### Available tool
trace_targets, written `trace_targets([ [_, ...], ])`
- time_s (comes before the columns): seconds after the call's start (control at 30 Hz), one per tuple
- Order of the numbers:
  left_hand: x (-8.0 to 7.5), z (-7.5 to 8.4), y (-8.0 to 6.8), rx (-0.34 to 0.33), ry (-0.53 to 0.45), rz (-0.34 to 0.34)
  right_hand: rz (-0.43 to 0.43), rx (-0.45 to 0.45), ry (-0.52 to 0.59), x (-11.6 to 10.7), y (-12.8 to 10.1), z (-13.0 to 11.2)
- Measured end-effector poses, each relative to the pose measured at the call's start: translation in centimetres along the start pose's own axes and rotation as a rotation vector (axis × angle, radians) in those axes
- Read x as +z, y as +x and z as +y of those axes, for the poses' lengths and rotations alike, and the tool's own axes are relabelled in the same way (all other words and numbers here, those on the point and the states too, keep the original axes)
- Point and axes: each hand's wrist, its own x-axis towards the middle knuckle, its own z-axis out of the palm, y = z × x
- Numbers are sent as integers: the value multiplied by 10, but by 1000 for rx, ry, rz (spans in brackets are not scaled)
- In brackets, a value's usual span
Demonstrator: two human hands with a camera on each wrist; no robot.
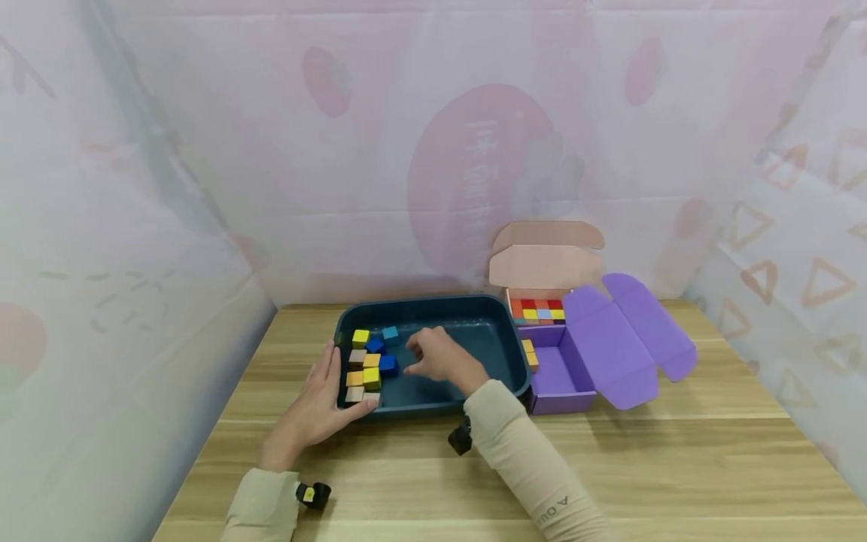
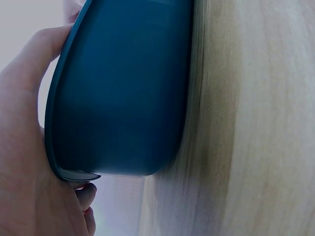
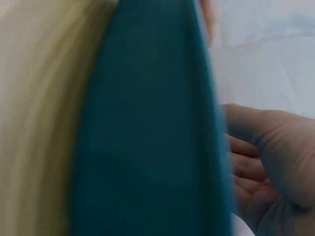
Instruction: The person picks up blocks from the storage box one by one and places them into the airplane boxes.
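Note:
In the head view, a dark teal tray point(image 1: 440, 301) has several small cubes grouped at its left end: yellow cubes point(image 1: 371, 378), blue cubes point(image 1: 388, 365), orange and pale wood ones. My left hand point(image 1: 311, 410) grips the tray's near left corner, fingers along the left side and thumb over the front rim. The left wrist view shows that thumb point(image 2: 49, 44) hooked over the rim. Over the middle of the tray, right of the cubes, my right hand point(image 1: 440, 360) hangs with loosely bent fingers, a gap between thumb and forefinger, holding nothing. The tray wall partly hides its fingers in the right wrist view.
A purple box point(image 1: 562, 403) stands open against the tray's right side, with orange cubes point(image 1: 530, 354) along its left wall and its lid spread right. Behind it, a peach box point(image 1: 545, 267) holds red, yellow and blue cubes. Printed cloth point(image 1: 379, 188) hangs behind the wooden table point(image 1: 677, 467).

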Motion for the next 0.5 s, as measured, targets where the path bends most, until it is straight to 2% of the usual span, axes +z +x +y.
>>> trace_targets([
  [0.23, -3, 0, -3, 4, -5, 7, 69, 70, 16, 26, 11, -10],
  [0.5, -4, -2, -3, 8, -1, 0, 86, 81, 34, 42, 22, -14],
])
